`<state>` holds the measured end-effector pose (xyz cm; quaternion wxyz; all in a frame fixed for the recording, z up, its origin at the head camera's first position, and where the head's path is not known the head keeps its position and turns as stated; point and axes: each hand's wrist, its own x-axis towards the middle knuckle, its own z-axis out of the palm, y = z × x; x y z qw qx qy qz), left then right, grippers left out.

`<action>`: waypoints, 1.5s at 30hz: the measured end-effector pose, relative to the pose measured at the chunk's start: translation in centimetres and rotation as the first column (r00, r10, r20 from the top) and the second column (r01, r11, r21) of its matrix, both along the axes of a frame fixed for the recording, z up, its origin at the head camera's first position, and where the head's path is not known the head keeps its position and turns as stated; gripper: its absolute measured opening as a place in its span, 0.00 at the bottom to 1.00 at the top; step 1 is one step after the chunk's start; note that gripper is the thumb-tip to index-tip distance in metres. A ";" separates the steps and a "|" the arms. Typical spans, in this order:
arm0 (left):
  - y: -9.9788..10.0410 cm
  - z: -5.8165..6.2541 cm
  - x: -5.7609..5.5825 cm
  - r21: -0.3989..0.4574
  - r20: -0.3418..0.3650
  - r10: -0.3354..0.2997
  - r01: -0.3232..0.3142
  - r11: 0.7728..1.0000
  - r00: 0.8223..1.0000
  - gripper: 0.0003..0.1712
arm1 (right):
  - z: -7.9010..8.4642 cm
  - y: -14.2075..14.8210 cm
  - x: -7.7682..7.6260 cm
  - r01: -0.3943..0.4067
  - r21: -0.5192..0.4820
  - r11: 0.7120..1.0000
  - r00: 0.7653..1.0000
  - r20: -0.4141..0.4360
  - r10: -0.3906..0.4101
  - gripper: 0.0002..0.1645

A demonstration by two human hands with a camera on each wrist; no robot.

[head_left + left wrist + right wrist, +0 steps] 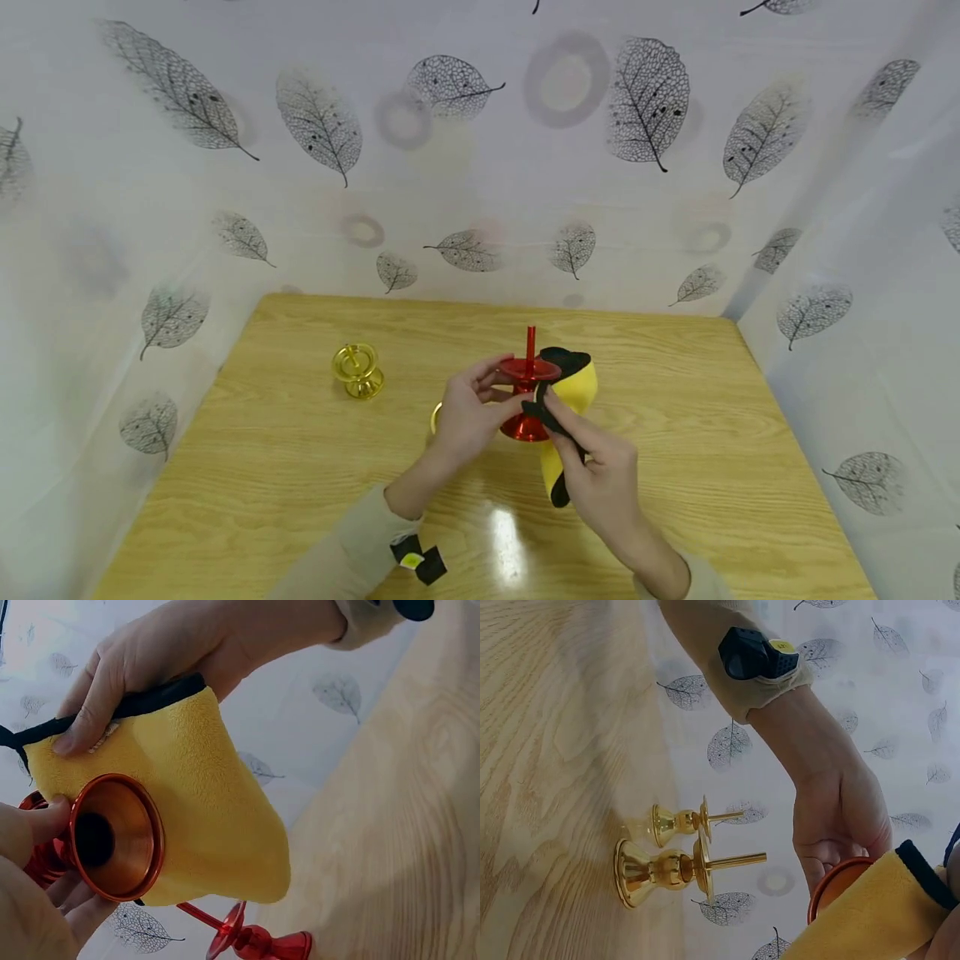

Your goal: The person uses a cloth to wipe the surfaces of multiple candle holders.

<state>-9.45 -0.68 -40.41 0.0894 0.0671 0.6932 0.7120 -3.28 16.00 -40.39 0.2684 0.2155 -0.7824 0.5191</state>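
Note:
My left hand [463, 423] grips a shiny red candlestick [525, 427] by its middle, with its thin spike pointing up in the head view. The hollow underside of its flared base [135, 840] faces the left wrist camera. My right hand [609, 479] pinches a yellow cloth [577, 388] with black edging, thumb and fingers at the edge. The cloth lies against the red candlestick and hangs down beside it. In the right wrist view the cloth [877, 907] covers part of the candlestick's orange-red rim [829, 889].
One gold candlestick [360, 371] stands at the left on the wooden table [300, 467]. Another gold candlestick [436, 417] is mostly behind my left hand. A second red candlestick [259, 941] stands beyond the cloth. A leaf-printed curtain [480, 183] surrounds the table's back and sides.

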 end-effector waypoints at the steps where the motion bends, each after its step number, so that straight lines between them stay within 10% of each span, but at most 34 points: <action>1: 0.0 0.0 0.0 0.000 -0.001 0.003 -0.003 1.000 1.000 0.34 | 0.1 -0.1 0.1 0.019 0.018 1.000 1.000 -0.010 -0.018 0.28; 14: -0.6 0.2 0.2 0.149 0.093 -0.139 0.124 0.981 0.986 0.30 | 0.0 1.2 -0.8 0.060 -0.150 0.987 0.961 0.277 -0.017 0.15; 27: -3.1 2.1 -1.0 0.025 -0.104 -0.102 0.105 0.994 0.989 0.37 | 0.7 4.5 -1.4 -0.050 0.097 0.994 0.996 0.076 0.042 0.20; 35: -7.0 1.1 -4.6 -0.039 -0.181 -0.021 0.015 0.999 0.983 0.38 | 2.2 7.4 -1.7 0.125 0.494 0.860 0.991 -0.108 -0.082 0.33; 45: -9.2 -3.2 -8.9 -0.115 -0.172 0.025 -0.045 0.992 0.985 0.38 | 1.8 9.5 -2.4 0.079 0.595 0.800 0.990 0.046 -0.132 0.18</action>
